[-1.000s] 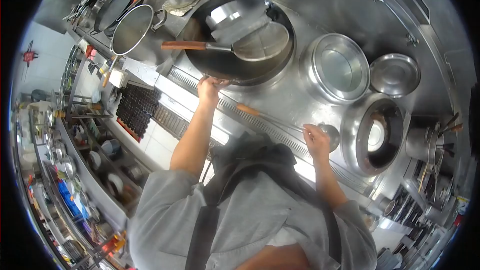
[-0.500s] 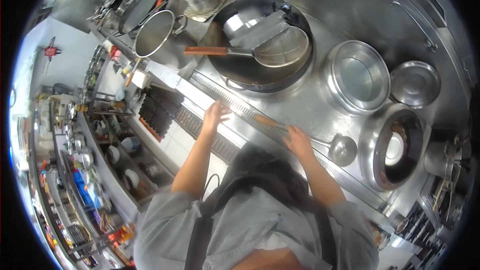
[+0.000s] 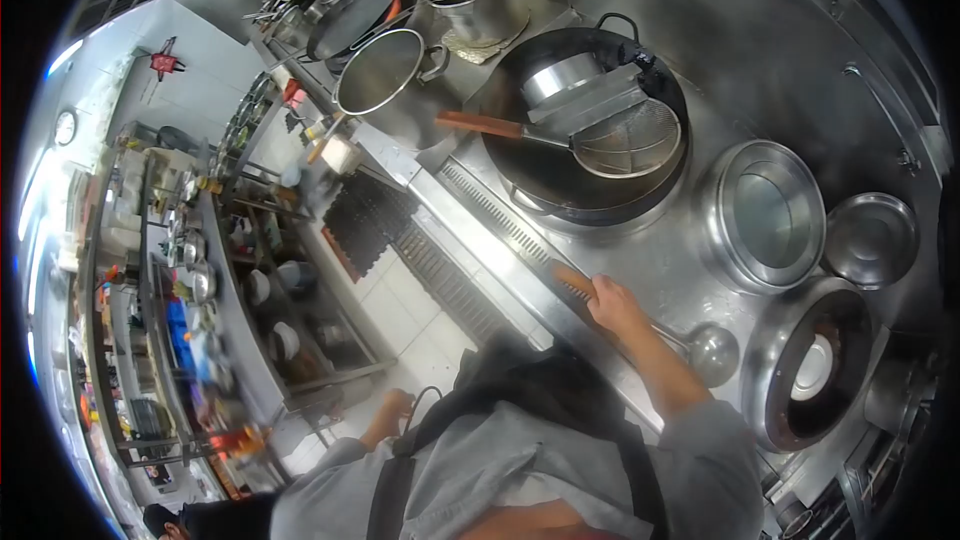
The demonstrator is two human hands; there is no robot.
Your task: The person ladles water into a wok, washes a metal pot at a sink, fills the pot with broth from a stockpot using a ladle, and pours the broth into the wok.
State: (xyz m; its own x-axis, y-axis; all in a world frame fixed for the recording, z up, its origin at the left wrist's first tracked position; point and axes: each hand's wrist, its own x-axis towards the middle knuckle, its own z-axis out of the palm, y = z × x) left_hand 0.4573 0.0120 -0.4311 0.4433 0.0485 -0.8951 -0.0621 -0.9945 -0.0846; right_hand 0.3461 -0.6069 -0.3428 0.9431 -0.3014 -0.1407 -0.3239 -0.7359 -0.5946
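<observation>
My right hand [image 3: 616, 306] is closed round the wooden handle of a ladle [image 3: 712, 354], whose round metal bowl lies on the steel counter to the right. Low at my side, away from the counter, hangs my left hand [image 3: 396, 406]; its fingers are too small and blurred to read. Beyond my right hand a dark wok [image 3: 560, 190] holds a wooden-handled strainer [image 3: 628, 139] and a metal container [image 3: 562, 78]. The grated channel [image 3: 500, 220] along the counter's front edge passes beside the ladle's handle.
A tall pot [image 3: 380, 73] stands left of the wok. On the right are a water-filled basin [image 3: 770, 215], a shallow metal bowl [image 3: 872, 240] and a second wok [image 3: 812, 368]. Shelves [image 3: 270, 340] stand at the left. A person's dark sleeve [image 3: 225, 518] shows at lower left.
My left hand has dropped from the counter edge to my side. The right hand has moved along the ladle onto its wooden handle. The view has turned left.
</observation>
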